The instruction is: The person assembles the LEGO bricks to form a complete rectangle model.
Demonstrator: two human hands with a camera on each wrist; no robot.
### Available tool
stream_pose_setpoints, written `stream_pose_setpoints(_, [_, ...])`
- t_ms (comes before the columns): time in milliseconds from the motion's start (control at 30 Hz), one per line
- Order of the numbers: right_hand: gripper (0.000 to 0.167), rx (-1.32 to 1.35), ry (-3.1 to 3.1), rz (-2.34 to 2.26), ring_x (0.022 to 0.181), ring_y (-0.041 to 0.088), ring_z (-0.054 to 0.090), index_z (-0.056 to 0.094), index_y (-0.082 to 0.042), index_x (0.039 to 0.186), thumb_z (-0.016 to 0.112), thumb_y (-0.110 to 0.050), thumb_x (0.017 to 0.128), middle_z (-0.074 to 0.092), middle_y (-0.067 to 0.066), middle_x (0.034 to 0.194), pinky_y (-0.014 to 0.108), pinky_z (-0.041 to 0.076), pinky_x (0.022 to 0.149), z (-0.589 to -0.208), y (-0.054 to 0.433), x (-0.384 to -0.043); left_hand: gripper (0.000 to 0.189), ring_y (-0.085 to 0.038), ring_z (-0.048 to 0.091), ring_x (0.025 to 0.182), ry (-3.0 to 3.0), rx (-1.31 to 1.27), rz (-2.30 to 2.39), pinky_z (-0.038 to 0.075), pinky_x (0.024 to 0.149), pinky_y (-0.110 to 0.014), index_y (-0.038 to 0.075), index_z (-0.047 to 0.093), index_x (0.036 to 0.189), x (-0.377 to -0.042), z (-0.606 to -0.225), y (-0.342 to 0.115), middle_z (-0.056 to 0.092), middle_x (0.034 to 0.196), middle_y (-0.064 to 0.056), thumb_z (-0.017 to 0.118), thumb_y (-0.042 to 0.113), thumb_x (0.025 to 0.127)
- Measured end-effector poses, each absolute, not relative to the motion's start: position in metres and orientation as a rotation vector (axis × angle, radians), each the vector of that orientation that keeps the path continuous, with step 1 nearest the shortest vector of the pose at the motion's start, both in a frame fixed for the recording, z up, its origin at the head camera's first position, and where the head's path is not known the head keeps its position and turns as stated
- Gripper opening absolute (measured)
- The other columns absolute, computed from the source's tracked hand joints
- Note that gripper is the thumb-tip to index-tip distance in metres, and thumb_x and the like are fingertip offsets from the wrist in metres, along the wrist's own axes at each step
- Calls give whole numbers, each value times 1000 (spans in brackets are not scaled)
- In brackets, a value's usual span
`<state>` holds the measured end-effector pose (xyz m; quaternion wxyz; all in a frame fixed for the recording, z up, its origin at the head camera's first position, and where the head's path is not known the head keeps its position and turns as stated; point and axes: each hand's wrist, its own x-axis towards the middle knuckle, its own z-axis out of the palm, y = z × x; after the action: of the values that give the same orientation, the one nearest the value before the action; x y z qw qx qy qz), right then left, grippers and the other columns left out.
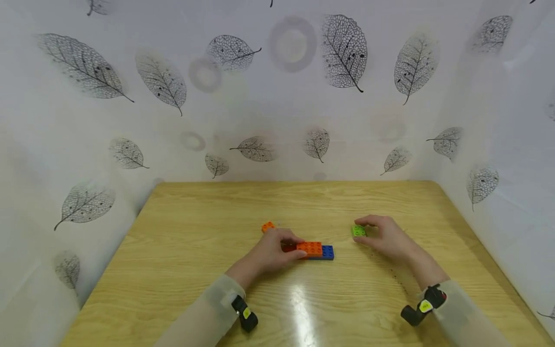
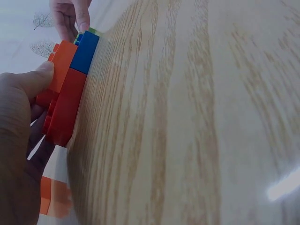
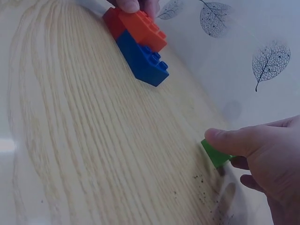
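My left hand (image 1: 273, 251) holds a small stack of toy building bricks at the middle of the table, thumb on the near side and fingers behind. On top is an orange brick (image 1: 310, 248). It bridges a blue brick (image 1: 328, 252) at the right and a red brick (image 2: 68, 108) at the left, both in the bottom row. Off to the right, my right hand (image 1: 388, 236) pinches a green brick (image 1: 359, 231) between thumb and fingers, studs up. Whether the green brick touches the table cannot be told. It stands apart from the stack.
Behind the left hand lies a loose orange brick (image 1: 268, 225), partly hidden by that hand. The wooden table (image 1: 195, 207) is bordered by a pale curtain (image 1: 269, 96) with leaf prints. Dark specks (image 3: 199, 180) dot the tabletop near the right hand.
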<state>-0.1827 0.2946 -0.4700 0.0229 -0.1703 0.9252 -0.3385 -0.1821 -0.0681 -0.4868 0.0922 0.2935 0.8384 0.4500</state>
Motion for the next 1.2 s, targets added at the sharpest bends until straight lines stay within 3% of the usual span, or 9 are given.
stream_pose_setpoints(333, [47,-535,2863,-1058,126,41,62,67,3,135,83,-17,95,69,18,131,60,46,108,-480,299,-185,30,-4,66,99,2486,856,1343,56,88,-27,21,80,122,-183,-488,-69,71,105,16,83,34,95])
stream_pose_setpoints(633, [37,-518,2870,-1065,119,34,64,71,-4,128,81,-21,97,70,7,121,60,47,106,-474,288,-183,30,-4,66,99,2485,868,1348,56,88,-27,20,81,121,-183,-487,-68,71,104,16,84,34,94])
stream_pose_setpoints(1200, [39,-619,2818,-1135,118,32,64,71,-7,130,82,-24,96,71,4,124,61,48,104,-459,259,-171,30,-5,65,100,2493,847,1352,55,90,-28,21,81,121,-182,-486,-67,71,104,16,84,34,94])
